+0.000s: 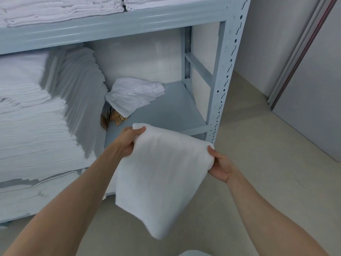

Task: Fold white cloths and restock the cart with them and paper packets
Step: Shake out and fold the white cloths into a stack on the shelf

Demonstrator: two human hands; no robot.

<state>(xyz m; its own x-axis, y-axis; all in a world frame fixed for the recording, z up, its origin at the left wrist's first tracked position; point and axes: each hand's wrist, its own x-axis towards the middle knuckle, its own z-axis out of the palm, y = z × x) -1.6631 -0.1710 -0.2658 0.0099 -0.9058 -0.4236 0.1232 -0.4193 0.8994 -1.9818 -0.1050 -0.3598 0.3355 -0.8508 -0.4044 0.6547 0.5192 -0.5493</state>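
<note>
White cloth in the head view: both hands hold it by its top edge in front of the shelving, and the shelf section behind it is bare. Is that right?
Not quite. In the head view the shelf section behind is not bare: a crumpled white cloth lies on it, over some brown packets. The rest stands: the left hand and right hand hold the white cloth by its top edge.

the white cloth (pixel 162 174) held up looks soft, thick and fluffy, matt like terry. the rack (pixel 224 74) is painted metal, pale blue-grey, smooth with a faint sheen, its upright punched with slots. the stacked linens (pixel 36 130) are flat matt cotton with fine layered edges. the crumpled sheet (pixel 134 94) looks thinner, smooth and creased. the floor (pixel 267 163) is dull beige and matt
</note>
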